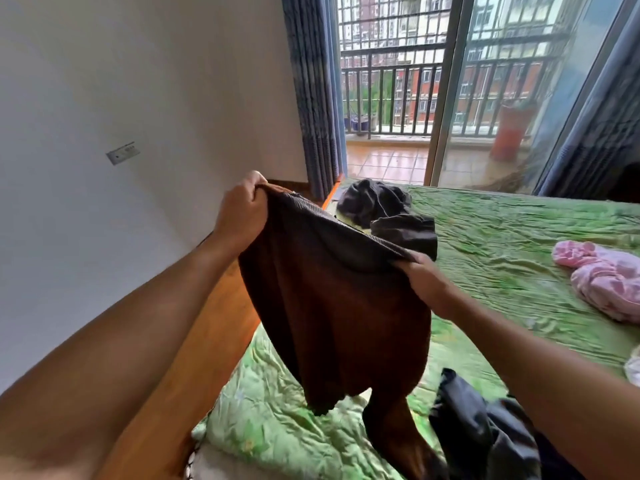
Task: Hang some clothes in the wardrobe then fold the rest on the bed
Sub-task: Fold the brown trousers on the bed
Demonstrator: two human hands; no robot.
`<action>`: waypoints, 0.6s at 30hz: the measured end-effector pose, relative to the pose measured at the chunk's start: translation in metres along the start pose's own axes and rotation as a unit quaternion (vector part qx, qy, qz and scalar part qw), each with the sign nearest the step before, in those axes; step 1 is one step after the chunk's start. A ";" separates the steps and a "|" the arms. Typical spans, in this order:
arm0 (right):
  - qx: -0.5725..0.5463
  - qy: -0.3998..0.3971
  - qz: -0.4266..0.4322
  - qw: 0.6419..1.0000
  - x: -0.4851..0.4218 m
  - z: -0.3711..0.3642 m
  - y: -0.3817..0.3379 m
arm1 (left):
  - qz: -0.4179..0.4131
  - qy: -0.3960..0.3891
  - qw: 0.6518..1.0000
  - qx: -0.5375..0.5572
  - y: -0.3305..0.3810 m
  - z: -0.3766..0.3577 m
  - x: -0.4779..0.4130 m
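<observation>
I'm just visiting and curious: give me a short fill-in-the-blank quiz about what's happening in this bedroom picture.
1. The brown garment hangs from the left hand and right hand, over the ____.
2. The wrinkled cover under the clothes is ____ in colour.
3. The crumpled garment lying at the right edge is ____.
Missing words: bed; green; pink.

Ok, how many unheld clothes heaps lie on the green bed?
3: dark grey heap far corner, pink crumpled garment right, dark navy garment nearest; others may be hidden.
</observation>
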State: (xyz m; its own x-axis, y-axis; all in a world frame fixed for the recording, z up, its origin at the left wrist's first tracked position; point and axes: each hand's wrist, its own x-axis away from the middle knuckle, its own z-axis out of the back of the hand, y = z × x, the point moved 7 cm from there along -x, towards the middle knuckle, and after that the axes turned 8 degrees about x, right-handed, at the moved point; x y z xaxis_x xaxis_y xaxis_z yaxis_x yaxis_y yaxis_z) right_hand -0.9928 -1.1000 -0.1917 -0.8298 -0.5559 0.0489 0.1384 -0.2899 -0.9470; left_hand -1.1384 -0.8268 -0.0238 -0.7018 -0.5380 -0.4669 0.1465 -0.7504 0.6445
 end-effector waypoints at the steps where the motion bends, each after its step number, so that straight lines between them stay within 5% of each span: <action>1: 0.086 -0.010 0.040 0.995 -0.003 0.007 -0.017 | 0.003 -0.010 0.999 -0.036 -0.014 0.005 0.000; 4: 0.370 -0.055 0.114 0.920 -0.002 0.024 -0.057 | -0.016 -0.038 0.991 -0.127 -0.039 0.018 0.001; 7: 0.503 -0.059 0.135 0.852 0.007 0.041 -0.082 | -0.057 -0.050 0.983 -0.166 -0.046 0.027 0.002; 11: 0.515 -0.016 0.129 0.847 0.013 0.062 -0.089 | -0.096 -0.030 0.983 -0.155 -0.052 0.034 0.003; 18: 0.397 0.251 0.123 0.874 0.040 0.086 -0.085 | -0.077 0.066 0.993 -0.063 -0.074 0.041 0.020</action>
State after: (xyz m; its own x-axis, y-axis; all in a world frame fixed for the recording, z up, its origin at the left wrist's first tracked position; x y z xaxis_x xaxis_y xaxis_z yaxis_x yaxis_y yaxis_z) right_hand -0.9915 -1.1652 -0.0817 -0.8278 -0.3227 -0.4589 0.5115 -0.7701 -0.3812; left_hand -1.1918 -0.7663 -0.0558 -0.6269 -0.4530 -0.6339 0.1366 -0.8649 0.4830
